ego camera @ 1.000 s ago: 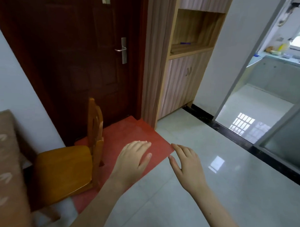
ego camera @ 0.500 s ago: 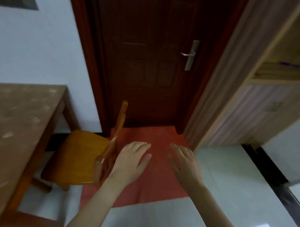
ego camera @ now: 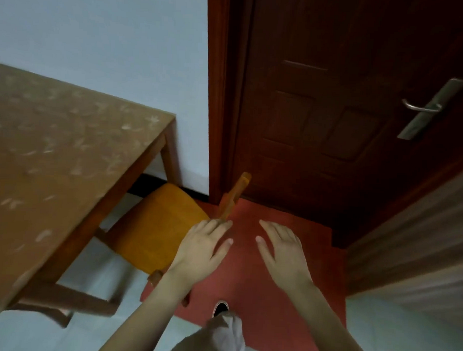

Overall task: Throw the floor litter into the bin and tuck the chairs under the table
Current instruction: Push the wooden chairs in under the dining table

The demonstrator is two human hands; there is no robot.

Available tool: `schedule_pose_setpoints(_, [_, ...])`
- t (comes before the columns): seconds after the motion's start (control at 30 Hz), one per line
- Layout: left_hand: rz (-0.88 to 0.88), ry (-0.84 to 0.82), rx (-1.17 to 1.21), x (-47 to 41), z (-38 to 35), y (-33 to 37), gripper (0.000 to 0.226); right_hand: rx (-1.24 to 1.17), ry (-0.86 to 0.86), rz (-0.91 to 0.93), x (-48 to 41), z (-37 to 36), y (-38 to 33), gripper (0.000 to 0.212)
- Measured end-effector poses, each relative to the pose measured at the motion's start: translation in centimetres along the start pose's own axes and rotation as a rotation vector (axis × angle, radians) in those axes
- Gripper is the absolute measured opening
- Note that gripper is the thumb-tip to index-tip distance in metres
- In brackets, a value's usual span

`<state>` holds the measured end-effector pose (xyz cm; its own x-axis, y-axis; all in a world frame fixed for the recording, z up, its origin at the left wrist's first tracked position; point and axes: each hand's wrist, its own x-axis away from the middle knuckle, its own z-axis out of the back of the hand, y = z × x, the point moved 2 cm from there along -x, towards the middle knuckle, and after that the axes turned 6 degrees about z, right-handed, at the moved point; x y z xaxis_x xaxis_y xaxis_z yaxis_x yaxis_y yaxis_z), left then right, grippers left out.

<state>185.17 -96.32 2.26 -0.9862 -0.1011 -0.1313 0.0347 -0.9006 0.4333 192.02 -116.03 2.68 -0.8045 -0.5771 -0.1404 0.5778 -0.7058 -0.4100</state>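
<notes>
In the middle of the frame the left hand [ego camera: 201, 246] and the right hand [ego camera: 283, 252] reach forward, fingers straight and spread, holding nothing. We judge they are placed so to take the chair [ego camera: 155, 225] by its back and push. The left hand lies over the back rail (whether it touches, we cannot tell). The chair, yellow-orange wood with a smooth seat, stands center-left, its seat partly under the corner of the table [ego camera: 55, 148], its back over the red mat [ego camera: 286, 295].

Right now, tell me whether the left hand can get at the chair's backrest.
Probably yes: the left hand, fingers straight, is right over the chair backrest with nothing in between; whether it already touches, I cannot tell.
</notes>
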Motion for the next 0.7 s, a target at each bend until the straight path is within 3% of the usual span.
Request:
schedule_pose_setpoints(0.33, [0.206, 0.123, -0.034, -10.1, 3.1, -5.8, 0.046, -0.037, -0.071, 0.238, -15.5, -0.1, 1.2, 0.053])
schedule_pose_setpoints(0.7, [0.724, 0.216, -0.040, -5.8, -0.3, -6.7, 0.055, -0.158, -0.331, 0.742, -23.1, -4.2, 0.3, 0.047])
